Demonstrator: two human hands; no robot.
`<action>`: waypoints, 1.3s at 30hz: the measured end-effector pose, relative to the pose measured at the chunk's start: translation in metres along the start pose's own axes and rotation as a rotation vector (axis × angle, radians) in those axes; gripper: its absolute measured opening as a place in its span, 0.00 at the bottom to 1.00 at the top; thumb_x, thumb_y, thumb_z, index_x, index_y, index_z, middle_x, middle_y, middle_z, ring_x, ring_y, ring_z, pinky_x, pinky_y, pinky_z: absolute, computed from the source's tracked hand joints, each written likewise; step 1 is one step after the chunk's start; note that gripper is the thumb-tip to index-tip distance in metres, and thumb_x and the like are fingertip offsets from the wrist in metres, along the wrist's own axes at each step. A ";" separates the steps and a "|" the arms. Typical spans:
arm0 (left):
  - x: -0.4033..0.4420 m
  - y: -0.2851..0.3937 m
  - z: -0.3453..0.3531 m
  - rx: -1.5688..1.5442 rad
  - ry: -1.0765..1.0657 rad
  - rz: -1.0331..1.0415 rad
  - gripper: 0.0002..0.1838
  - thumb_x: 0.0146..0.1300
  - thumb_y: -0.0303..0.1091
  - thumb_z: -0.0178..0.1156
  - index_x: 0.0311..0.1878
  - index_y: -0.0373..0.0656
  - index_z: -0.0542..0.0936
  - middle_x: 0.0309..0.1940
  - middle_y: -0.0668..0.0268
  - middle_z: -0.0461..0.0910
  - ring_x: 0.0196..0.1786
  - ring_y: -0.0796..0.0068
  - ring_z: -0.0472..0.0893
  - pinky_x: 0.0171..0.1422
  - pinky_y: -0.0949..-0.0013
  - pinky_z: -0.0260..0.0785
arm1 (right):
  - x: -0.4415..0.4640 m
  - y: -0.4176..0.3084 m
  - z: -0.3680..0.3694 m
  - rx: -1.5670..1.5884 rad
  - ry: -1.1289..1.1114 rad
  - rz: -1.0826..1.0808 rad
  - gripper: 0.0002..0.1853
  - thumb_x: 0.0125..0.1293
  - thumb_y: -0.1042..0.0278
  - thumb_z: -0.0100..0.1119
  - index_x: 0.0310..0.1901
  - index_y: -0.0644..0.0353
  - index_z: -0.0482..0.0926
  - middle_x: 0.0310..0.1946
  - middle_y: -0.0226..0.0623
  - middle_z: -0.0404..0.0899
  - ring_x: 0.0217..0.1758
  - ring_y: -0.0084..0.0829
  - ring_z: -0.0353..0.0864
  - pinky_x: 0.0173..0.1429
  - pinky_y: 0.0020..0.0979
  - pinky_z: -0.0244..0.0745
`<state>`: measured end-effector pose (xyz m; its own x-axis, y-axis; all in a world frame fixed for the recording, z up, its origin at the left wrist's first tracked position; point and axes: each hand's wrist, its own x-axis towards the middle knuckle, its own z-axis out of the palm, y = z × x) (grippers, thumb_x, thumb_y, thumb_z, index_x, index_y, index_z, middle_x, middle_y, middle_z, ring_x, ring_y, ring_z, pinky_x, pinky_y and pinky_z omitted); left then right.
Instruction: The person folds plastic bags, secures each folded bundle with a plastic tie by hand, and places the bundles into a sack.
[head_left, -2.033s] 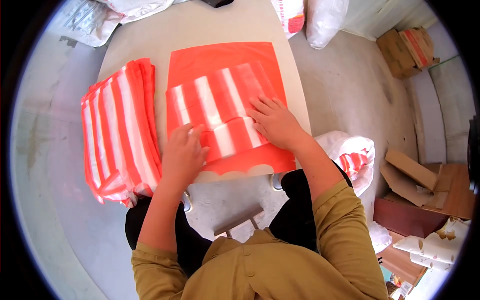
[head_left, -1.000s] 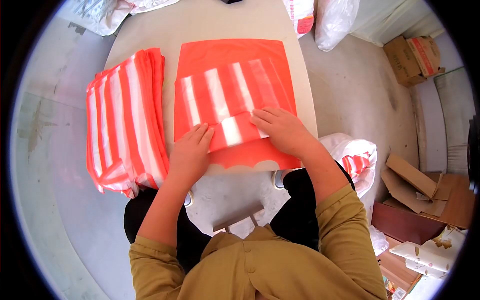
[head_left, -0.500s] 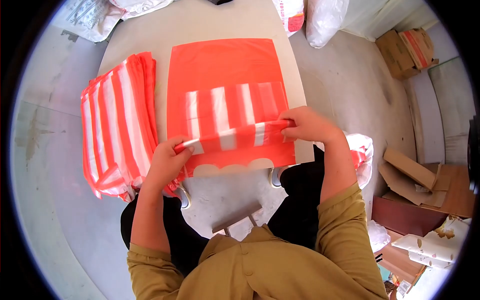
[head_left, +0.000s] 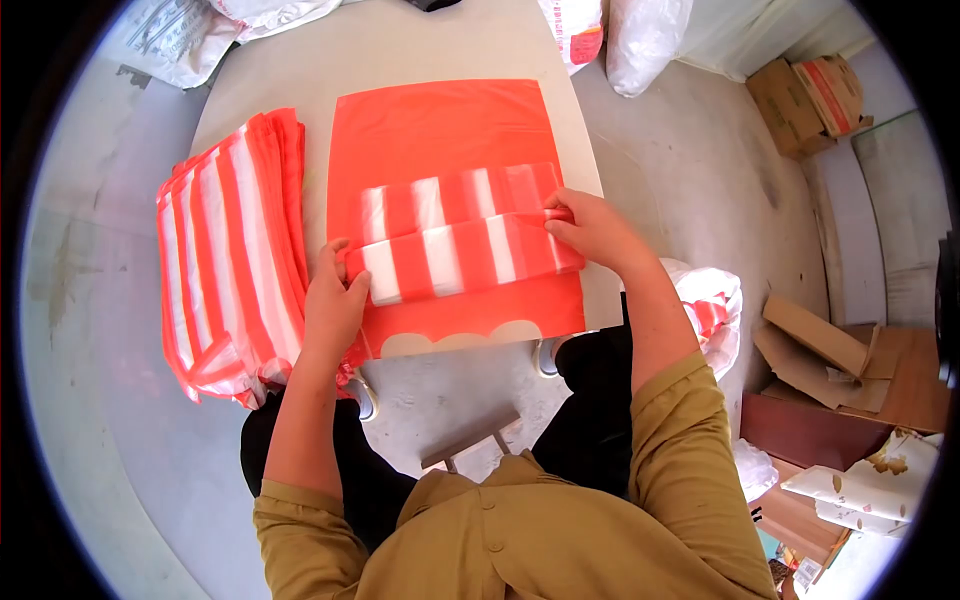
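Note:
On the table before me lies a flat red plastic sheet with a scalloped near edge. A red-and-white striped plastic bag, partly folded over itself, rests on top of it. My left hand pinches the bag's left end between thumb and fingers. At the opposite end, my right hand grips the folded edge near its corner. To the left, a thick pile of similar striped bags hangs partly over the table's side.
The beige table carries white sacks at its far edge. A stool stands on the floor between my legs. Cardboard boxes and an open carton are at right, beside a plastic sack with red contents.
Both hands have moved away from me, carrying the bag's near edge up and over. The fold now lies flatter, with a wider striped band facing up.

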<state>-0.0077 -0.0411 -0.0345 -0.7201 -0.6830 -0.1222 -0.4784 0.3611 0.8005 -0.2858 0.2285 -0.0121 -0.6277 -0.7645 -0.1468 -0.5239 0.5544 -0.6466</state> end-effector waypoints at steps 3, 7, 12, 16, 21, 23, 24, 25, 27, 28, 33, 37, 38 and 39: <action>-0.002 0.009 -0.001 0.044 0.019 0.005 0.29 0.68 0.29 0.62 0.72 0.43 0.69 0.29 0.63 0.72 0.32 0.68 0.74 0.40 0.62 0.70 | -0.001 -0.007 0.004 -0.052 0.015 0.046 0.14 0.70 0.62 0.61 0.52 0.61 0.81 0.50 0.43 0.84 0.55 0.43 0.83 0.58 0.42 0.78; -0.004 0.015 0.000 0.105 0.043 0.031 0.30 0.69 0.29 0.62 0.74 0.44 0.69 0.28 0.64 0.69 0.31 0.68 0.73 0.40 0.61 0.69 | -0.005 -0.022 0.004 -0.260 0.070 0.019 0.13 0.69 0.63 0.60 0.50 0.59 0.82 0.51 0.45 0.83 0.58 0.46 0.81 0.60 0.45 0.77; -0.003 0.013 0.004 0.139 0.076 0.065 0.30 0.69 0.28 0.62 0.74 0.45 0.70 0.29 0.64 0.70 0.32 0.70 0.74 0.39 0.62 0.69 | -0.013 -0.053 0.019 -0.395 0.106 -0.282 0.15 0.68 0.68 0.62 0.55 0.57 0.80 0.59 0.44 0.79 0.67 0.48 0.75 0.67 0.45 0.74; -0.004 0.018 0.003 0.118 0.065 0.028 0.27 0.70 0.29 0.62 0.72 0.44 0.72 0.32 0.64 0.73 0.33 0.71 0.75 0.40 0.64 0.70 | -0.022 -0.052 0.073 -0.376 0.063 -0.551 0.31 0.66 0.59 0.67 0.70 0.52 0.72 0.77 0.45 0.63 0.81 0.51 0.59 0.81 0.49 0.58; -0.004 0.020 0.002 0.098 0.042 0.011 0.28 0.69 0.31 0.64 0.72 0.43 0.72 0.35 0.61 0.76 0.39 0.67 0.78 0.46 0.62 0.73 | -0.021 -0.055 0.074 -0.387 -0.051 -0.516 0.41 0.64 0.53 0.70 0.77 0.49 0.66 0.82 0.42 0.56 0.85 0.49 0.52 0.85 0.50 0.48; -0.004 0.018 -0.001 0.146 0.076 0.066 0.29 0.68 0.32 0.64 0.71 0.42 0.72 0.42 0.58 0.78 0.45 0.63 0.80 0.52 0.60 0.74 | -0.021 -0.054 0.071 -0.384 -0.054 -0.514 0.40 0.64 0.53 0.70 0.77 0.49 0.67 0.82 0.42 0.57 0.84 0.49 0.53 0.85 0.50 0.49; -0.003 0.017 -0.002 0.187 0.114 0.141 0.29 0.67 0.32 0.65 0.71 0.42 0.73 0.47 0.56 0.78 0.49 0.60 0.80 0.55 0.59 0.74 | -0.020 -0.054 0.071 -0.387 -0.056 -0.514 0.40 0.64 0.54 0.70 0.77 0.49 0.66 0.81 0.42 0.57 0.84 0.49 0.53 0.85 0.49 0.49; -0.003 0.019 -0.003 0.227 0.149 0.217 0.29 0.67 0.32 0.66 0.71 0.42 0.73 0.51 0.55 0.79 0.52 0.57 0.80 0.58 0.58 0.75 | -0.020 -0.054 0.070 -0.392 -0.057 -0.513 0.40 0.64 0.54 0.70 0.77 0.49 0.66 0.81 0.42 0.57 0.84 0.49 0.53 0.85 0.49 0.50; -0.010 0.024 -0.006 0.379 0.142 0.293 0.32 0.62 0.33 0.69 0.70 0.42 0.74 0.65 0.52 0.74 0.65 0.50 0.75 0.68 0.53 0.71 | -0.019 -0.054 0.071 -0.394 -0.058 -0.511 0.40 0.65 0.55 0.70 0.77 0.49 0.66 0.81 0.42 0.57 0.84 0.48 0.53 0.84 0.49 0.51; -0.012 0.025 -0.006 0.473 0.140 0.419 0.33 0.61 0.33 0.70 0.70 0.42 0.74 0.66 0.53 0.73 0.67 0.49 0.74 0.70 0.52 0.70 | -0.019 -0.054 0.071 -0.391 -0.059 -0.511 0.40 0.65 0.56 0.70 0.77 0.50 0.66 0.81 0.42 0.58 0.84 0.48 0.54 0.84 0.49 0.51; -0.020 0.028 0.004 0.649 -0.090 0.668 0.34 0.55 0.31 0.71 0.68 0.44 0.77 0.73 0.55 0.70 0.76 0.49 0.67 0.76 0.48 0.64 | -0.016 -0.059 0.068 -0.440 -0.082 -0.510 0.39 0.67 0.55 0.69 0.77 0.50 0.66 0.80 0.42 0.59 0.83 0.48 0.55 0.84 0.49 0.52; -0.013 0.022 0.008 0.571 -0.044 0.684 0.31 0.56 0.24 0.63 0.66 0.42 0.78 0.70 0.52 0.74 0.73 0.48 0.71 0.76 0.50 0.66 | -0.015 -0.060 0.066 -0.444 -0.094 -0.513 0.38 0.68 0.55 0.68 0.76 0.51 0.66 0.80 0.43 0.60 0.83 0.48 0.56 0.84 0.48 0.53; -0.013 0.022 0.008 0.576 -0.045 0.679 0.31 0.55 0.23 0.62 0.66 0.41 0.78 0.69 0.52 0.75 0.73 0.48 0.72 0.75 0.51 0.67 | -0.015 -0.059 0.065 -0.439 -0.093 -0.514 0.37 0.68 0.55 0.68 0.76 0.51 0.67 0.80 0.43 0.60 0.83 0.48 0.57 0.83 0.48 0.53; -0.013 0.022 0.009 0.580 -0.045 0.675 0.31 0.55 0.22 0.61 0.66 0.41 0.78 0.69 0.52 0.75 0.73 0.48 0.72 0.75 0.52 0.68 | -0.014 -0.058 0.066 -0.443 -0.063 -0.542 0.37 0.67 0.55 0.69 0.75 0.52 0.68 0.78 0.43 0.62 0.81 0.48 0.58 0.82 0.48 0.55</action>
<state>-0.0138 -0.0183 -0.0207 -0.9537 -0.1877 0.2352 -0.1157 0.9503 0.2892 -0.2086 0.1856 -0.0218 -0.1843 -0.9812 0.0580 -0.9473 0.1616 -0.2767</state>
